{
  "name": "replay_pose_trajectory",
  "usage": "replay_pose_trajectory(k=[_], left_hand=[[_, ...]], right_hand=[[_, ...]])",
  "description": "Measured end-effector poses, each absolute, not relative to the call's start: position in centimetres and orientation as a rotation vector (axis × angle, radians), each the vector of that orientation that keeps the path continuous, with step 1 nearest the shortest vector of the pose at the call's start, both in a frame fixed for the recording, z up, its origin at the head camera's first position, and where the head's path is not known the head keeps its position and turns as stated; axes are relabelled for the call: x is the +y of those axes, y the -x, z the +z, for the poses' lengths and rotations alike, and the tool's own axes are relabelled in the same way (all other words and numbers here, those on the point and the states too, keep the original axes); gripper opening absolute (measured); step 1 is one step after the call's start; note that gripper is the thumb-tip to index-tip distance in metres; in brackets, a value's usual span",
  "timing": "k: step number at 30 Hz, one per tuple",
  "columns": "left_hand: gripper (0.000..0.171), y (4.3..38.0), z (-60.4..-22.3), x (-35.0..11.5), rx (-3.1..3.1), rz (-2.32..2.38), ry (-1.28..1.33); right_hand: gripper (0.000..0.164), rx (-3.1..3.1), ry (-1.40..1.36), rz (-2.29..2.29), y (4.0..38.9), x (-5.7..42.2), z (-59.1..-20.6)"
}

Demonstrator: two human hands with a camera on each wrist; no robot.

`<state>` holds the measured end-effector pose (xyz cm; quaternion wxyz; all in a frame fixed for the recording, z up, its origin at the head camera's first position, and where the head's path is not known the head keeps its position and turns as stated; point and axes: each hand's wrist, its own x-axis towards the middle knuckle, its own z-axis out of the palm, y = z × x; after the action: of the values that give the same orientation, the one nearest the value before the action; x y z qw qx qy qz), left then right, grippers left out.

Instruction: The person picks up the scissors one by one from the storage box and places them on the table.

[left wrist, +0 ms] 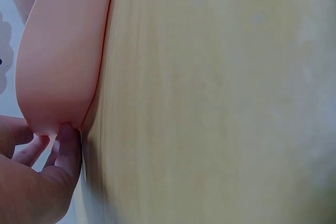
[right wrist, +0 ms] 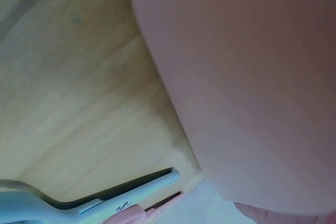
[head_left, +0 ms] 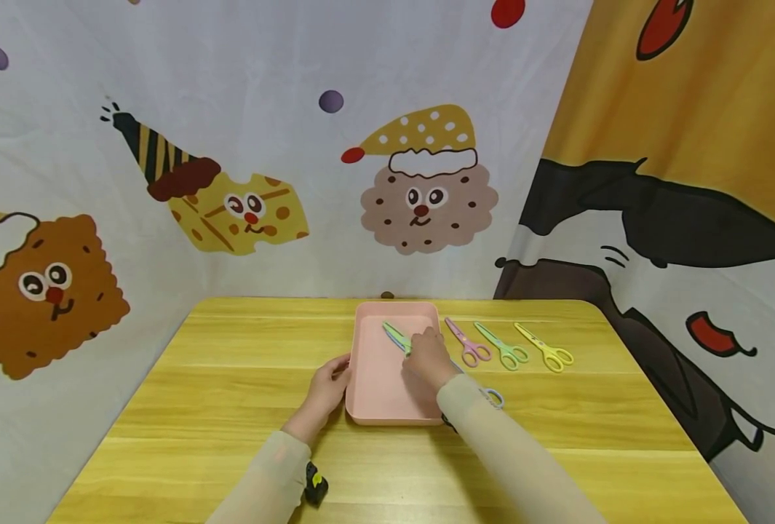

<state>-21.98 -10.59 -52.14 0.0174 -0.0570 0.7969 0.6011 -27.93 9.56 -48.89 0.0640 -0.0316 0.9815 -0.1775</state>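
Note:
A shallow pink tray (head_left: 380,400) stands on the wooden table. My left hand (head_left: 324,387) holds its left wall, with thumb and fingertips gathered at the tray's edge in the left wrist view (left wrist: 39,182). Over the tray's right side, my right hand (head_left: 430,359) grips a pair of green scissors (head_left: 394,331), their blades angled to the far left inside the tray. A blue strip runs along the green blade; the handles are hidden by the hand. Just outside the tray, blue scissors (head_left: 494,397) lie partly under my right forearm; the right wrist view shows them beside the tray wall (right wrist: 236,87).
Right of the tray lie pink scissors (head_left: 471,348), another green pair (head_left: 503,348) and yellow scissors (head_left: 547,351) in a row, handles toward me. A printed curtain (head_left: 263,145) hangs behind the table (head_left: 230,378).

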Motion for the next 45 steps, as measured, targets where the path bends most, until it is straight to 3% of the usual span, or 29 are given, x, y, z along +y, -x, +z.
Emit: replay_pose_trajectory(k=[12, 23, 32, 45], left_hand=[[0.037, 22.0, -52.2, -10.6, 2.468, 1.872, 0.185], [0.037, 22.1, -52.3, -10.6, 2.472, 1.869, 0.191], [0.037, 22.1, -52.3, -10.6, 2.474, 1.871, 0.19], [0.037, 22.1, -52.2, -10.5, 2.477, 1.855, 0.195]], right_hand=[[0.029, 3.031, 0.232, -0.597, 27.3, 9.9, -48.0], [0.048, 3.01, 0.264, -0.692, 26.5, 10.4, -47.0], [0.047, 3.019, 0.34, -0.737, 26.1, 11.2, -46.4], [0.057, 2.996, 0.276, -0.759, 25.7, 12.5, -45.3]])
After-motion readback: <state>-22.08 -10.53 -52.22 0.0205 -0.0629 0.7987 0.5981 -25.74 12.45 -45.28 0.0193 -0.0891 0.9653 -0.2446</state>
